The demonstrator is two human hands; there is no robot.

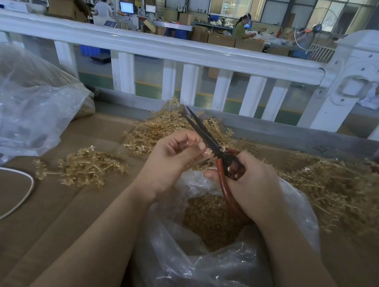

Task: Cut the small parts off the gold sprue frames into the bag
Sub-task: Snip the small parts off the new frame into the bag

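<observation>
My right hand grips red-handled scissors whose dark blades point up and to the left, slightly parted. My left hand is curled just left of the blades and pinches a small gold sprue piece against them; most of the piece is hidden by my fingers. Both hands hover over a clear plastic bag that holds a heap of cut gold parts. Gold sprue frames lie in piles behind my hands, to the left and to the right.
The work surface is brown cardboard. A large crumpled clear bag fills the left side. A white cord loops at the lower left. A white railing stands just behind the table, with a factory floor beyond.
</observation>
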